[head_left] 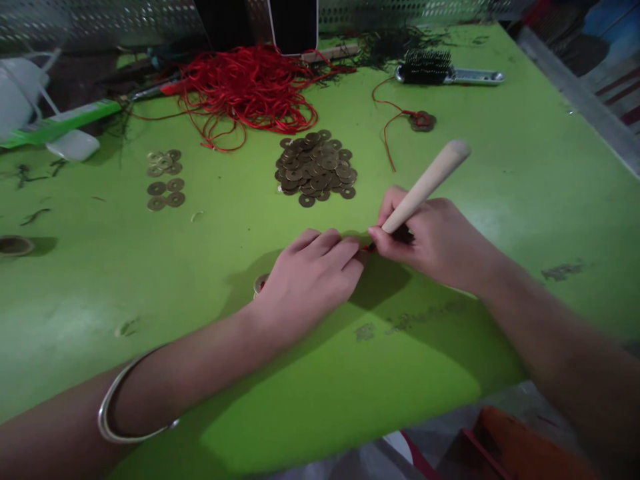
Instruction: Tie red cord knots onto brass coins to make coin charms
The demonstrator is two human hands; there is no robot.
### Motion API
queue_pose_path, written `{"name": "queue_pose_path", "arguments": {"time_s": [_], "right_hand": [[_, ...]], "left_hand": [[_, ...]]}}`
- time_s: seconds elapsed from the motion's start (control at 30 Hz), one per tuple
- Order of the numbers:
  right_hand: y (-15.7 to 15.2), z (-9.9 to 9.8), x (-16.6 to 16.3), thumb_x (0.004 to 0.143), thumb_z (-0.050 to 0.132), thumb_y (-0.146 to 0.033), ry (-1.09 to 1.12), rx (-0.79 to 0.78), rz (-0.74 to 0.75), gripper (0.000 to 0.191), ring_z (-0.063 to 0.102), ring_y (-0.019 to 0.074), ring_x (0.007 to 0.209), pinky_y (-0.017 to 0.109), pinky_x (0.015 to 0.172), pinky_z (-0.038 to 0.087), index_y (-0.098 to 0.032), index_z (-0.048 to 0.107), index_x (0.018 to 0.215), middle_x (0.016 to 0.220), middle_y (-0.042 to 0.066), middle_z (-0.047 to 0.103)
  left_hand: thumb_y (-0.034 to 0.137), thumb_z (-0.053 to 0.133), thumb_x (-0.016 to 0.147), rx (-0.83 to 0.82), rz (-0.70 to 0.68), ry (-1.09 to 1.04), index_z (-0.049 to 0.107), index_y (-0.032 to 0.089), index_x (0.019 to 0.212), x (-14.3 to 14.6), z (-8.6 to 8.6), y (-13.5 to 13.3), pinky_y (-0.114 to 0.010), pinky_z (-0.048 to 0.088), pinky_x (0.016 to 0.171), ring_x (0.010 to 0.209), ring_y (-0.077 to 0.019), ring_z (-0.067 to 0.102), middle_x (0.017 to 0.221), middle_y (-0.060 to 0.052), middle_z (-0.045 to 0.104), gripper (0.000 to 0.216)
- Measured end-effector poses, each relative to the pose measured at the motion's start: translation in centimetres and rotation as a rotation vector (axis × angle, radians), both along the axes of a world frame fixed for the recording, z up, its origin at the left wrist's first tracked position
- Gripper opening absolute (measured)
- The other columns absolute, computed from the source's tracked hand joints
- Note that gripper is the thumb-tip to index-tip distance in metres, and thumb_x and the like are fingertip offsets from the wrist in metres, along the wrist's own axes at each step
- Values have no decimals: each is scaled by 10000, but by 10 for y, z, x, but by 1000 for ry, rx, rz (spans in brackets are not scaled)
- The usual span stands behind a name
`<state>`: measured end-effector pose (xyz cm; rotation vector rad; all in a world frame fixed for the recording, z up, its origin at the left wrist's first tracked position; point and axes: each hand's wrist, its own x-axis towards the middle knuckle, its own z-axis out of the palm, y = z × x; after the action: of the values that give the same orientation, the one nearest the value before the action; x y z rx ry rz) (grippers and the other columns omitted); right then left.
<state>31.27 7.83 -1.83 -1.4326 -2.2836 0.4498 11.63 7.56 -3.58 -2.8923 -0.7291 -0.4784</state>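
Observation:
My right hand (430, 233) is closed around a pale wooden-handled tool (427, 183), held like a pen and slanting up to the right. The tool's dark, narrow tip meets a bit of red cord (365, 249) at my left fingertips; its exact shape is hard to make out. My left hand (315, 273) lies palm down, fingers bent and pressed together over a piece made of brass coins (261, 284) and red cord. Only an edge of that piece shows behind the hand. Just beyond both hands sits a pile of round, holed brass coins (316, 167).
Tangled red cord (250, 90) lies at the back. A hairbrush (450, 72) and a knotted coin piece (423, 121) with red tails rest back right. Several coins (165, 193) form small groups at left. Further left are a green box (65, 123) and a tape roll (17, 246).

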Motion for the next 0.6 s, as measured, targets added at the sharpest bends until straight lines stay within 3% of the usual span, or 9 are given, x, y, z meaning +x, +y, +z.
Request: {"name": "queue_pose_path", "arguments": {"time_s": [0.23,0.6], "right_hand": [[-2,2,-1,876,502,-330,-24,19,-33,195,409,97,393,236,384,306,-206,455,734,496,-49,450],[-2,2,3,894,511,-297,4,78,33,177,405,91,369,234,364,303,-212,455,748,481,-64,436]], "left_hand": [[36,515,863,-11,1,34,663,120,968,1,0,1,-317,527,720,848,-192,640,976,-43,698,200],[22,511,862,4,11,17,671,125,967,1,0,1,-303,530,725,841,-181,645,969,-38,705,218]]}}
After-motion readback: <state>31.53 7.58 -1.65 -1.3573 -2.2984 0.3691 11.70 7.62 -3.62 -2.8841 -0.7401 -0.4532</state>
